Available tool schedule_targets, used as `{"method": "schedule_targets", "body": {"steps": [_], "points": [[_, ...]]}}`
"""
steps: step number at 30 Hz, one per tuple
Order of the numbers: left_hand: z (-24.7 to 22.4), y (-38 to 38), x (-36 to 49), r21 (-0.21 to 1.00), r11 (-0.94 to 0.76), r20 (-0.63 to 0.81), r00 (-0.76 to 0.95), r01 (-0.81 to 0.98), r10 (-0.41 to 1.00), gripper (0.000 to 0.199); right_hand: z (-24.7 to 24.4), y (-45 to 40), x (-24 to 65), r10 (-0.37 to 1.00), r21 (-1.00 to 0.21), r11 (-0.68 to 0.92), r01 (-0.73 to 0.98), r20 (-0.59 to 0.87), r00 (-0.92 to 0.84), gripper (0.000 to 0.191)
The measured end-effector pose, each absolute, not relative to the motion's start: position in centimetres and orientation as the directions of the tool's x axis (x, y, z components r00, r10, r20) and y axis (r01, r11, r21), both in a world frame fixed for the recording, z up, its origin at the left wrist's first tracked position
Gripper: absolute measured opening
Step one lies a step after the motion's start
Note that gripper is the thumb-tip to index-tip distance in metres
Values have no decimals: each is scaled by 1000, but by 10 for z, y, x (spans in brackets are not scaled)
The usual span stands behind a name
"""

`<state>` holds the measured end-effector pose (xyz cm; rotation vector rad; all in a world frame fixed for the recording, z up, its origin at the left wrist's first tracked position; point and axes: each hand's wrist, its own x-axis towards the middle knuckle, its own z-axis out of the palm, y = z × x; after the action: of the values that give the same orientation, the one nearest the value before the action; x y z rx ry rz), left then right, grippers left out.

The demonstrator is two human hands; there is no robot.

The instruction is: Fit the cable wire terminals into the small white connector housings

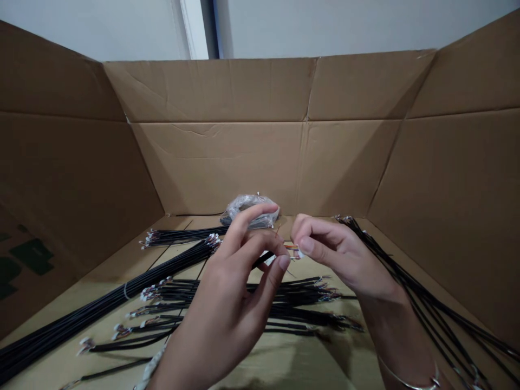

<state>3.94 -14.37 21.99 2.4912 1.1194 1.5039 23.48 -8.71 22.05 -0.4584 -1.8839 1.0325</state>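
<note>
1. The cable I'm working on is a thin black one (262, 260) with a small white connector (301, 253) on its end. It sits right in front of me, in the air above the box floor, between my hands. Its long axis runs roughly left to right, rising a bit toward the right, so the connector points toward my right hand. A few thin orange wires (290, 247) show beside the connector.
2. My right hand (341, 254) has the connector pinched tight between thumb and index finger.
3. My left hand (227, 292) is curled around the cable's other side, fingers fairly close together. It hides that stretch of cable, so I can't tell if it's actually gripping.
4. I'm working inside a big cardboard box (211, 92). A tied bundle of black cables (101, 300) lies at left, a smaller bundle (182, 236) sits near the back, and loose cables (244, 303) lie under my hands. More cables (422, 292) run along the right side, under my right forearm.
5. A crumpled clear plastic bag (249, 211) sits at the back, just behind my left fingers.
6. There's dark green printing (30, 257) on the left wall of the box, but I can't read it.
</note>
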Motion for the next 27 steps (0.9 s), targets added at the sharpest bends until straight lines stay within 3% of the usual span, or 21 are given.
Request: {"method": "schedule_targets", "body": {"steps": [27], "points": [[224, -151, 38, 377, -727, 775, 234, 575, 587, 14, 224, -100, 232, 560, -643, 766, -24, 685, -466, 24]]}}
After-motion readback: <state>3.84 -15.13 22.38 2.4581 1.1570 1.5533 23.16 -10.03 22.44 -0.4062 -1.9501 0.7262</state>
